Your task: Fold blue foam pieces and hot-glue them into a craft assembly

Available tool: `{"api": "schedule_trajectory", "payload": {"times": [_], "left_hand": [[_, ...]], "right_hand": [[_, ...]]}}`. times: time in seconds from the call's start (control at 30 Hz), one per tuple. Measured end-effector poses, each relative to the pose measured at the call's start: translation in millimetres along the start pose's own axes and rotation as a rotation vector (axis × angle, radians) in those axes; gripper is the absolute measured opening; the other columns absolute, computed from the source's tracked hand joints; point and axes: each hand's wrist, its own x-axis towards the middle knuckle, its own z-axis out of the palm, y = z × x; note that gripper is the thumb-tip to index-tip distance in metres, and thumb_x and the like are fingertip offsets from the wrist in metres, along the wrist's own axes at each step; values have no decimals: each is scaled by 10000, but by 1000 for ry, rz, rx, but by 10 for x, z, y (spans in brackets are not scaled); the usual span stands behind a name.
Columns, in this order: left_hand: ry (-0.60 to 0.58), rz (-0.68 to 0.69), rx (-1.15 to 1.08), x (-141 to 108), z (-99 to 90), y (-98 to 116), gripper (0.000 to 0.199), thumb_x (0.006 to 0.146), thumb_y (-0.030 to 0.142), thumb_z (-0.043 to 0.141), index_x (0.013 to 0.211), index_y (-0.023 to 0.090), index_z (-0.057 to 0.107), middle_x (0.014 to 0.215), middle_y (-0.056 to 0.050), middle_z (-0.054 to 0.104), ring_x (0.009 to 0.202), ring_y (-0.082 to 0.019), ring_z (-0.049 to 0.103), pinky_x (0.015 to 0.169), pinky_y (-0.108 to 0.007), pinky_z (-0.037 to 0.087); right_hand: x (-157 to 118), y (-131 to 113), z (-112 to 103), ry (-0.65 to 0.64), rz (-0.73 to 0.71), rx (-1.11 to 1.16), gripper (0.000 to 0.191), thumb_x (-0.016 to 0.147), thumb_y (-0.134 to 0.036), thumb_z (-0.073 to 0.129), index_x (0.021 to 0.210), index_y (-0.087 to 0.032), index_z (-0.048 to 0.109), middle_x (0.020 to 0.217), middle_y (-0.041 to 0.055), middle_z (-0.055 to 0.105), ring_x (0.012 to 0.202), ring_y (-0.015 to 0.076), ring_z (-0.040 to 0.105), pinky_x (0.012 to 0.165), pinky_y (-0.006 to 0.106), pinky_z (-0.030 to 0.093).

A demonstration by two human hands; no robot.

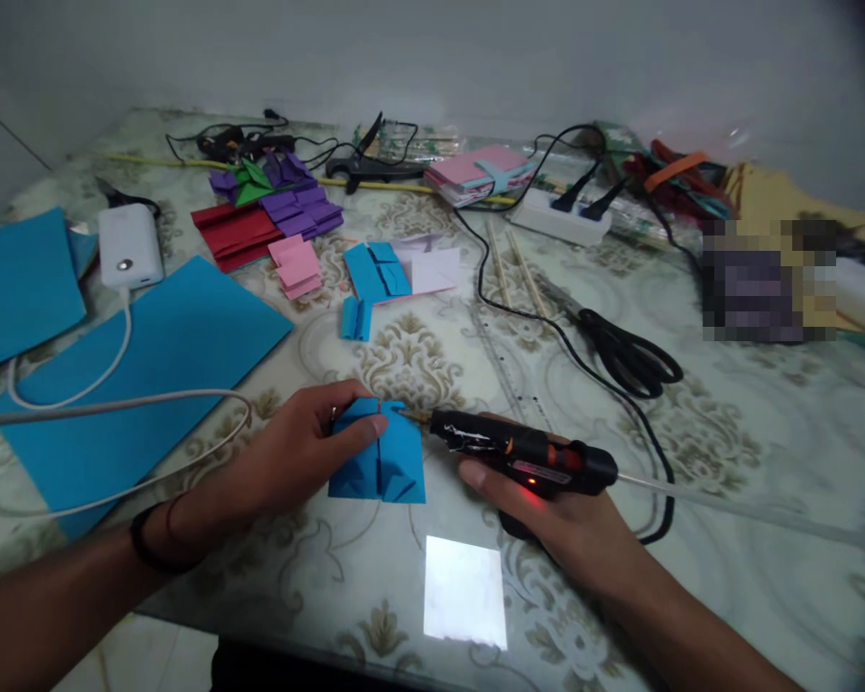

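Note:
My left hand (324, 432) pinches a folded blue paper piece (402, 461), thumb on top near its middle slit and fingers behind its far edge. In my right hand (540, 509) is a black hot glue gun (526, 447), with a small red light glowing and a clear glue stick (663, 488) sticking out of its rear. The gun's nozzle (414, 416) points left at the paper's upper right edge; whether it touches I cannot tell. Beyond my hands lie a smaller blue folded piece (356, 319) and a blue and white folded paper (385, 272).
Large blue sheets (144, 375) and a white power bank (130, 245) with a cable lie left. Black-handled scissors (627, 356), wooden sticks (526, 274) and a power strip (562, 216) stand right of centre. The gun's black cord (583, 356) loops past the scissors. Purple folded papers (303, 211) lie farther back.

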Motion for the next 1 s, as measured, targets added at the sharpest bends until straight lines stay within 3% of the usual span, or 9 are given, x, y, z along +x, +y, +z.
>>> {"api": "schedule_trajectory", "payload": {"times": [0.1, 0.27, 0.53, 0.83, 1.0], "left_hand": [[-37, 8, 19, -11, -1, 18, 321, 957, 431, 625, 766, 183, 551, 728, 35, 491, 661, -108, 460, 549, -212, 384], [-80, 17, 26, -16, -5, 39, 321, 957, 416, 618, 749, 183, 544, 694, 47, 445, 627, -100, 420, 533, -214, 351], [-107, -7, -61, -25, 10, 7, 247, 952, 435, 638, 969, 189, 639, 736, 44, 512, 627, -106, 465, 536, -209, 375], [-103, 1, -48, -18, 1, 10, 244, 959, 423, 635, 978, 180, 645, 756, 34, 543, 660, -114, 500, 562, -222, 408], [-75, -13, -38, 0, -4, -9, 276, 947, 449, 641, 1008, 180, 654, 785, 17, 590, 671, -127, 525, 572, -243, 426]], "right_hand": [[15, 31, 3, 3, -26, 3, 306, 842, -542, 749, 918, -247, 784, 888, 45, 777, 829, 272, 719, 775, 392, 595], [24, 30, 13, -44, -41, 4, 287, 857, -528, 731, 881, -247, 784, 782, 38, 748, 753, 253, 689, 682, 363, 579], [43, -27, 14, -46, -43, 16, 246, 842, -494, 734, 822, -250, 748, 785, 33, 747, 789, 264, 700, 729, 377, 583], [43, -47, 22, -30, 8, 23, 295, 828, -491, 714, 687, -236, 668, 632, -2, 610, 585, 180, 539, 564, 321, 467], [56, 92, 15, 50, 137, 70, 351, 797, -573, 758, 765, -224, 739, 725, 21, 673, 690, 209, 597, 620, 328, 497]]}}
